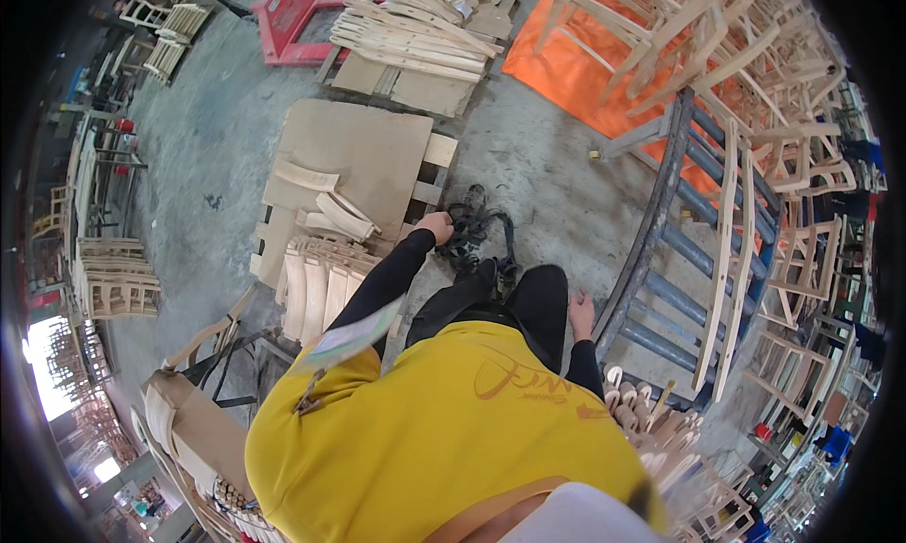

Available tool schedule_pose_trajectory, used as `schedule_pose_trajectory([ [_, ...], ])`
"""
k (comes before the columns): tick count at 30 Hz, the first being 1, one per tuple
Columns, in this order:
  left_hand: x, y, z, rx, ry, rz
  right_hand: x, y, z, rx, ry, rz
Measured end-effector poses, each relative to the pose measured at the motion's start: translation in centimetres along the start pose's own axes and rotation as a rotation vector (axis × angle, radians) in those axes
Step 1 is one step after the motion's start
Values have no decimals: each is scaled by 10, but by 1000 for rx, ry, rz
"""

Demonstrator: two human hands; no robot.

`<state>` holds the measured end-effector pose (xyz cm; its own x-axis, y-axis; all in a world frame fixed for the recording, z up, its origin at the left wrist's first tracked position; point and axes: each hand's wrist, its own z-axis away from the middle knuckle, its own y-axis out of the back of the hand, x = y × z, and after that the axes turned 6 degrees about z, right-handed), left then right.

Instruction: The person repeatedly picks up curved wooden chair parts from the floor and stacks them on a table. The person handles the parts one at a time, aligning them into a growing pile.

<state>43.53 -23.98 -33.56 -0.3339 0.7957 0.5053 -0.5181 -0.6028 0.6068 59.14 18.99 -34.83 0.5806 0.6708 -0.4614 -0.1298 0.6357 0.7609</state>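
Observation:
My left hand point(436, 227) reaches forward with its fingers curled in, right beside a tangle of black straps point(472, 236) on the floor in front of my feet. Whether it grips one of the straps is hidden. Close to its left lies a pallet covered with brown cardboard point(354, 147), bearing a few curved wooden pieces point(344, 215) and a stack of pale curved slats point(321, 284). My right hand point(580, 315) hangs low beside my right leg, fingers loosely apart and holding nothing. It is nearest to the roller conveyor point(675, 293).
Two long wooden strips point(725, 250) lie across the conveyor. Ahead are a pallet of wooden slats point(411, 38) and a red pallet jack point(283, 29). Wooden chair frames point(698, 52) crowd the far right near an orange sheet point(566, 71). Bundled wooden parts point(651, 416) stand by my right side.

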Motion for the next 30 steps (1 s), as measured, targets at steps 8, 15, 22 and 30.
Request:
schedule_pose_trajectory([
  [8,-79,-42,-58,-56,20,-69,-56,15,-146,-316,137,117],
  [15,-72,-6,-143,-242,68,-31,-107,22,-379,-437,150,201],
  [22,84,139,-213,370,292,489,-267,62,-638,-283,404,113],
  [30,45,139,-380,389,332,523,-498,12,-712,-473,691,401],
])
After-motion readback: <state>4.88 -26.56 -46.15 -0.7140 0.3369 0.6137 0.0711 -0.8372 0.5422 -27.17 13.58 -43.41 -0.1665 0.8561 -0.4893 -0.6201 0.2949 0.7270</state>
